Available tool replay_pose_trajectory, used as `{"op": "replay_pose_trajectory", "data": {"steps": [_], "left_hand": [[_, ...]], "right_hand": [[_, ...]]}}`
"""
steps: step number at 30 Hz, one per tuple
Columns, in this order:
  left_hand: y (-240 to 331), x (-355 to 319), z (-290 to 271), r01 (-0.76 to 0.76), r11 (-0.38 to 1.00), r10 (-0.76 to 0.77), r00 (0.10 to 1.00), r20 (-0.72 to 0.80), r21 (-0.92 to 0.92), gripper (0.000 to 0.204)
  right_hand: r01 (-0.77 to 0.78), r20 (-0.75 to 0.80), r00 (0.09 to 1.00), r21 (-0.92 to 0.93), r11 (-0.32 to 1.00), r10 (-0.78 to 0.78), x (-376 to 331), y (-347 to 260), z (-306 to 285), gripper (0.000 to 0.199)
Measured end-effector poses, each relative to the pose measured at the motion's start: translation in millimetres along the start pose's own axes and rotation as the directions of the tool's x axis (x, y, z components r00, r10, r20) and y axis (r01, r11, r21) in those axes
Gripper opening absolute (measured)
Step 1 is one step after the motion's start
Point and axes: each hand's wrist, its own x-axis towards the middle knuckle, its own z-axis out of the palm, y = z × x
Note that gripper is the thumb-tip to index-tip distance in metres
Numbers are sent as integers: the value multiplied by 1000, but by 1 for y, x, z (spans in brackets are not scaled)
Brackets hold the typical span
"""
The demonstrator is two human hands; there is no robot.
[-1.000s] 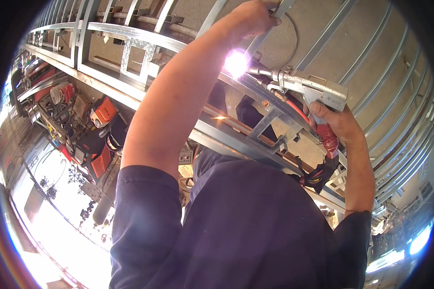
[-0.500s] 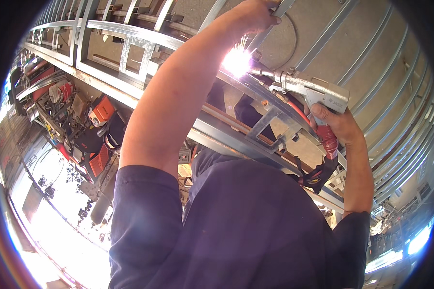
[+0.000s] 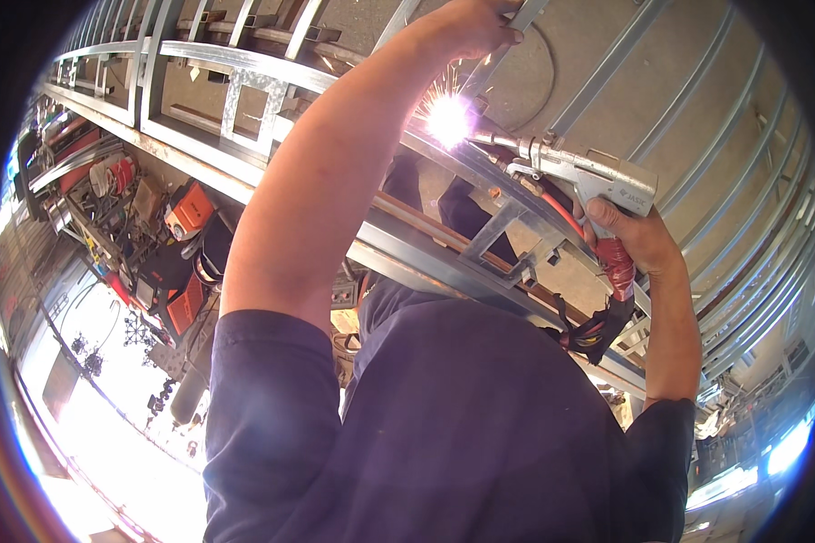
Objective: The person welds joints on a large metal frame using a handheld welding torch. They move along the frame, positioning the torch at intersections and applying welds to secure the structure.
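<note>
My right hand (image 3: 632, 233) is closed round the handle of a silver-grey welding gun (image 3: 598, 174) with red wrapping at its lower end. The gun's nozzle points left to a blinding white spot of light (image 3: 449, 119), from which sparks spray upward. That glare hides the joint on the metal frame (image 3: 498, 188) beneath it. At the top edge of the picture my left hand (image 3: 484, 29) is wrapped round a galvanized steel bar (image 3: 527, 14), just beyond the glare; some of its fingers are hidden or cut off.
A red hose and cable bundle (image 3: 598, 333) hangs from the gun's handle. Long parallel metal bars (image 3: 724, 172) run at the right. To the left stand a welded frame (image 3: 145, 72), orange-and-black machines (image 3: 186, 303) and clutter on the floor. A cable (image 3: 551, 77) curls on the floor ahead.
The sparks have spread wider round the bright spot, which sits slightly lower and further right. My left forearm has shifted a little leftward. Both hands keep their grips.
</note>
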Motion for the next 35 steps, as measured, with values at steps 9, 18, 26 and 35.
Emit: {"op": "replay_pose_trajectory", "data": {"steps": [9,18,26,35], "left_hand": [[-26,-4,0,-108,987,89,983,-160,-119,62],[-7,-211,-39,287,927,-369,807,-460,-240,46],[-69,-317,-21,342,938,-301,737,-605,-50,47],[-195,-255,-124,634,742,-418,691,-589,217,113]], "right_hand": [[99,-49,994,7,995,-98,-18,5,-6,53],[460,-209,874,64,885,-439,-101,5,-17,55],[553,-289,771,-141,821,-568,-154,20,21,63],[547,-211,778,-233,804,-591,-152,-4,115,57]]}}
